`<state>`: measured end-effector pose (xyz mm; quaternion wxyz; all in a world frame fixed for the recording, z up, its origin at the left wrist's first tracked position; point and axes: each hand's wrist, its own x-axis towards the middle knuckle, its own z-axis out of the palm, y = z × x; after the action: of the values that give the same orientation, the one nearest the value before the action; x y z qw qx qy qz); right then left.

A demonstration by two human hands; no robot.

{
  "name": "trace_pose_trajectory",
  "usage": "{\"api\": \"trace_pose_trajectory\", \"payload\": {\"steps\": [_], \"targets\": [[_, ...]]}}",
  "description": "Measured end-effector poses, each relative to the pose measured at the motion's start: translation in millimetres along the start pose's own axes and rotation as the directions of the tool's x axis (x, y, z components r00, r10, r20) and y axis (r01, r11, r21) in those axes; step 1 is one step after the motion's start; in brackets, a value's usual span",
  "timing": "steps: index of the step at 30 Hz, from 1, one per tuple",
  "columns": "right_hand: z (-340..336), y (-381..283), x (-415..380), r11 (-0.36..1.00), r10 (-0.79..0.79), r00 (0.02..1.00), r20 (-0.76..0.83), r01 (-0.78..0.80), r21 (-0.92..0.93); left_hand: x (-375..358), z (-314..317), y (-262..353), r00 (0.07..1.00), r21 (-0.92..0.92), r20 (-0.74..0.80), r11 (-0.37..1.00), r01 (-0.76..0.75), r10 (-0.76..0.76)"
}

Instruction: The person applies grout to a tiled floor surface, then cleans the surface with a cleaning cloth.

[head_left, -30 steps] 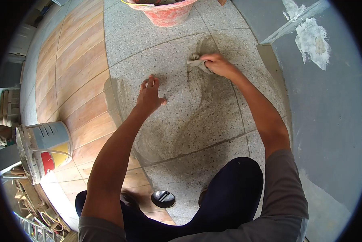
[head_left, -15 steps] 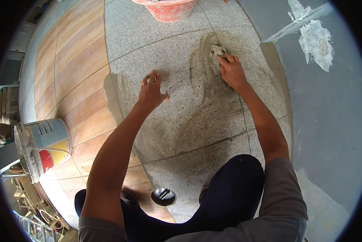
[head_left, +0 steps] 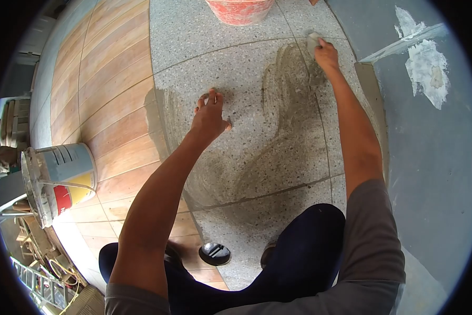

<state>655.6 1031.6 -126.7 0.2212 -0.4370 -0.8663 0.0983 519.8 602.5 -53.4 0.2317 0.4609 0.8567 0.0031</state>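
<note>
1. You look to be in the wiping step: your right hand [head_left: 327, 54] is at full reach, with its grip closed around a pale, limp cloth [head_left: 313, 43].
2. The cloth lies on the speckled tiles [head_left: 230, 73] at the far end of the smeared patch, close to where two thin joints cross, well short of the red tub [head_left: 241, 11].
3. Your left hand [head_left: 209, 118] has a wide, bare grip, fingers spread low over the tile; whether the fingertips touch it, I cannot tell.
4. As I judge it, the next move calls for flat, even pressure over the grey-brown film [head_left: 293, 113], lightly across the joints so nothing is dragged out of them.
5. The tiles are pale with dark and light chips; the film lies in curved swirls, and I cannot tell whether it is wet.
6. To your left run wood-look planks [head_left: 110, 113], long and warm-toned, with a grey smear along the border.
7. To your right, the smooth grey surface [head_left: 430, 152] carries ragged white patches [head_left: 427, 68].
</note>
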Motion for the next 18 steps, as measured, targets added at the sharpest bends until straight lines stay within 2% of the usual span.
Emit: {"api": "trace_pose_trajectory", "payload": {"steps": [1, 3, 5, 7, 10, 13, 14, 15, 16, 17, 18], "targets": [[7.4, -8.9, -1.7, 0.998, -0.023, 0.999, 0.035, 0.025, -0.054, -0.2, -1.2, 0.4, 1.000, -0.002, 0.001, 1.000, 0.004, -0.004], [22.0, -31.7, -15.5, 0.978, -0.153, 0.987, -0.058, 0.159, 0.132, -0.4, -2.9, 2.6, 1.000, -0.008, 0.004, 1.000, 0.007, -0.007], [14.4, -71.4, -39.0, 0.937, -0.276, 0.960, -0.043, 0.279, 0.211, -0.6, -3.0, 3.3, 1.000, -0.013, 0.006, 1.000, 0.008, -0.008], [-4.0, -103.4, -71.4, 0.904, -0.406, 0.913, -0.042, 0.408, 0.131, -0.4, -2.8, 1.4, 1.000, -0.012, 0.004, 1.000, 0.002, -0.002], [-23.9, -102.2, -112.4, 0.762, -0.605, 0.795, -0.032, 0.590, 0.267, 1.2, -0.7, -0.1, 1.000, -0.016, 0.000, 1.000, -0.006, 0.006], [-51.1, -83.5, -126.6, 0.664, -0.703, 0.665, 0.251, 0.489, 0.565, 0.4, -3.3, 1.3, 1.000, -0.020, 0.006, 1.000, 0.010, -0.009], [-64.0, -84.0, -126.1, 0.782, -0.540, 0.708, 0.454, 0.224, 0.581, 0.6, -3.4, 2.3, 1.000, -0.015, 0.010, 1.000, 0.015, -0.015], [-102.4, -99.4, -118.3, 0.847, -0.358, 0.675, 0.645, -0.056, 0.529, 0.5, -2.7, 2.8, 1.000, -0.009, 0.015, 1.000, 0.018, -0.018], [-122.8, -108.6, -112.9, 0.851, -0.175, 0.570, 0.803, -0.323, 0.414, 1.6, -2.6, 1.7, 1.000, -0.016, 0.006, 1.000, 0.011, -0.011], [-115.3, -101.3, -104.3, 0.818, -0.193, 0.750, 0.633, -0.233, 0.526, 2.6, -2.2, 0.4, 1.000, -0.023, -0.001, 1.000, 0.004, -0.004], [-101.2, -95.7, -85.0, 0.821, -0.139, 0.864, 0.484, -0.173, 0.544, 1.1, -0.2, -0.2, 1.000, -0.024, -0.003, 1.000, -0.003, 0.003]]}}
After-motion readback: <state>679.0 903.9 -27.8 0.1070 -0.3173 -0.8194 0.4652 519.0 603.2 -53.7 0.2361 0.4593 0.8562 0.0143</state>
